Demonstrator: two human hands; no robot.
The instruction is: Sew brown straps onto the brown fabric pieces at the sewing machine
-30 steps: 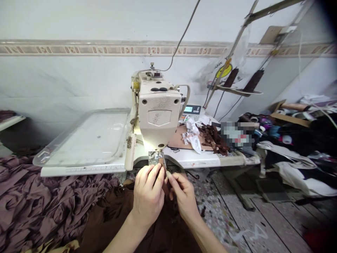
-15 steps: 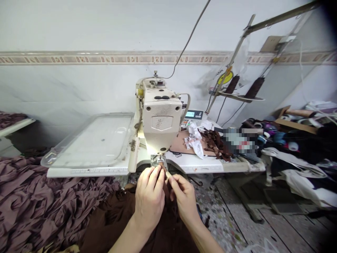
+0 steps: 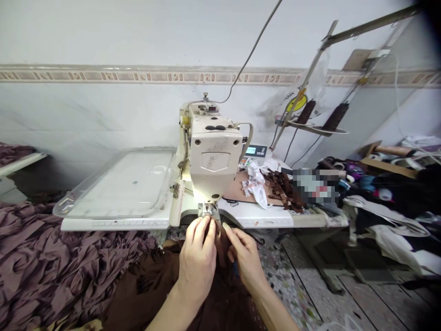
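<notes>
A cream sewing machine (image 3: 214,156) stands on the white table, its presser foot (image 3: 206,210) just beyond my fingertips. My left hand (image 3: 197,257) presses its closed fingers on the dark brown fabric (image 3: 144,285) in front of the foot. A narrow brown strip (image 3: 220,246) runs down from the foot between my hands. My right hand (image 3: 245,255) is at the right edge of the brown cloth, thumb and fingers curled round its edge. The cloth hangs over the table's front edge towards me.
Left of the machine lies a clear plastic lid (image 3: 127,184). Mauve fabric (image 3: 51,257) is heaped at left. White and brown scraps (image 3: 257,184) lie right of the machine, below thread cones (image 3: 336,117) on a stand. More cloth and spools (image 3: 382,193) are piled at far right.
My right hand has moved slightly right, away from my left fingertips, and more of the brown strip shows between them. The view has shifted slightly.
</notes>
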